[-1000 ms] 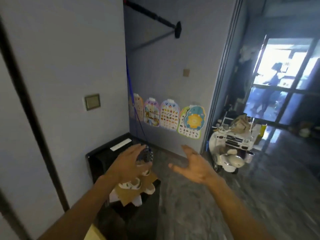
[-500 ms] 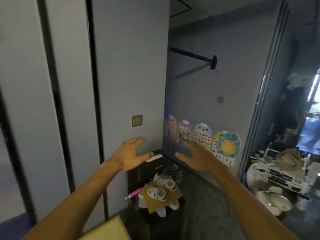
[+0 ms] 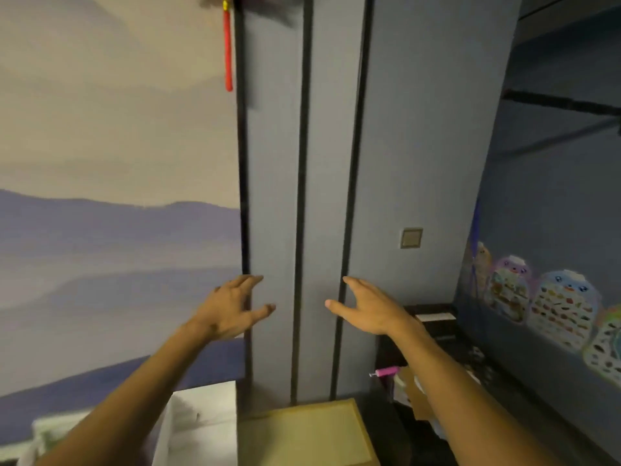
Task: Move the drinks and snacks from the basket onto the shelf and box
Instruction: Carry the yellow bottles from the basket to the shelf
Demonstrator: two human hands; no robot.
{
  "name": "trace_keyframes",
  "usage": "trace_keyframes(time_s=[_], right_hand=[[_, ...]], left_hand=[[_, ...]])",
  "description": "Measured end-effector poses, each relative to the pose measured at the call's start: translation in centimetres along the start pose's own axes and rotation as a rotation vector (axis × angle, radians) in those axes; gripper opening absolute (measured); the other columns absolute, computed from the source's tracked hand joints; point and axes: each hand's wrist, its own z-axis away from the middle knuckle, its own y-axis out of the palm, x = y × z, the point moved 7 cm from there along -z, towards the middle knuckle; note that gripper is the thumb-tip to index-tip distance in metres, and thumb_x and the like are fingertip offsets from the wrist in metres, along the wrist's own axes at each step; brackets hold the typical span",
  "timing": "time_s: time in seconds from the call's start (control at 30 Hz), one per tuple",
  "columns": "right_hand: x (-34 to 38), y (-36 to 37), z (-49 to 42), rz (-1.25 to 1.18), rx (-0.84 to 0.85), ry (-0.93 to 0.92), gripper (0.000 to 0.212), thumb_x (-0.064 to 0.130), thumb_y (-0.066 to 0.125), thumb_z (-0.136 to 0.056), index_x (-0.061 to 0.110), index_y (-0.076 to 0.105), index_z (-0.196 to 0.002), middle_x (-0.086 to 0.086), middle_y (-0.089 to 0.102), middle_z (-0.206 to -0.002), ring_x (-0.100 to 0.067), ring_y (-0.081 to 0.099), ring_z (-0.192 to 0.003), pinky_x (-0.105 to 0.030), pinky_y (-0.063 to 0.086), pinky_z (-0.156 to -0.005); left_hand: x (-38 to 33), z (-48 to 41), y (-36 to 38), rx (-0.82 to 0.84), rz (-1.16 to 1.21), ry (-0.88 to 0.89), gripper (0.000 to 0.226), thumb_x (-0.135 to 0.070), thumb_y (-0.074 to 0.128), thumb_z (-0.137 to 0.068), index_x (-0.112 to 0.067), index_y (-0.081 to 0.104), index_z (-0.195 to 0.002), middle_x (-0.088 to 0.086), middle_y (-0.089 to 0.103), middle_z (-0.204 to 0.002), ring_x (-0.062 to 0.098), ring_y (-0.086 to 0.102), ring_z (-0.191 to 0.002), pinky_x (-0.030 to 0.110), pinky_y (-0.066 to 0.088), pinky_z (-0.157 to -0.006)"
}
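My left hand (image 3: 232,309) and my right hand (image 3: 364,309) are both raised in front of a grey panelled wall, fingers spread, holding nothing. Below them, at the bottom edge, lies the flat top of a tan cardboard box (image 3: 302,432). A white box-like thing (image 3: 198,422) stands just left of it. No basket, drinks or snacks show in this view.
A dark cabinet (image 3: 433,317) stands low on the right with a pink object (image 3: 386,371) and cardboard beside it. Colourful posters (image 3: 564,304) hang on the right wall. A mountain mural (image 3: 117,247) covers the left wall, with a red tassel (image 3: 228,48) above.
The view has swung left, from the doorway and toy car to the panelled wall and mural. My left hand, which was down over the shoes on the cabinet, is now raised and spread.
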Motion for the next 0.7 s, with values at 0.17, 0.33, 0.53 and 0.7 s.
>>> trace_keyframes(time_s=[0.17, 0.33, 0.53, 0.7], right_hand=[[12.6, 6.9, -3.7, 0.019, 0.070, -0.174, 0.107, 0.085, 0.052, -0.091, 0.021, 0.020, -0.171, 0.000, 0.022, -0.177, -0.022, 0.028, -0.161, -0.042, 0.030, -0.128], [25.8, 14.1, -4.9, -0.003, 0.135, -0.359, 0.103, 0.081, 0.054, -0.093, 0.022, 0.021, -0.170, 0.001, 0.023, -0.177, -0.022, 0.030, -0.160, -0.044, 0.032, -0.127], [40.0, 22.4, -4.9, -0.026, 0.229, -0.532, 0.102, 0.079, 0.055, -0.094, 0.022, 0.020, -0.171, 0.000, 0.023, -0.177, -0.025, 0.031, -0.159, -0.047, 0.033, -0.125], [50.8, 29.4, -4.1, -0.018, 0.339, -0.685, 0.105, 0.083, 0.053, -0.092, 0.023, 0.018, -0.171, 0.000, 0.020, -0.178, -0.025, 0.030, -0.160, -0.046, 0.033, -0.126]], left_hand=[[13.4, 8.7, -5.9, -0.069, -0.086, -0.202, 0.106, -0.092, 0.030, -0.078, -0.030, 0.033, -0.163, 0.002, 0.037, -0.168, 0.027, 0.043, -0.150, 0.046, 0.031, -0.125], [23.8, 18.6, -10.7, -0.118, -0.148, -0.360, 0.101, -0.093, 0.033, -0.082, -0.032, 0.032, -0.163, 0.002, 0.039, -0.167, 0.029, 0.045, -0.147, 0.050, 0.036, -0.122], [33.8, 30.5, -15.0, -0.161, -0.180, -0.568, 0.097, -0.093, 0.038, -0.084, -0.035, 0.030, -0.161, 0.004, 0.039, -0.167, 0.031, 0.047, -0.146, 0.060, 0.039, -0.119], [39.9, 39.4, -16.4, -0.184, -0.170, -0.747, 0.100, -0.092, 0.038, -0.082, -0.030, 0.037, -0.160, 0.004, 0.042, -0.164, 0.027, 0.048, -0.143, 0.051, 0.043, -0.117]])
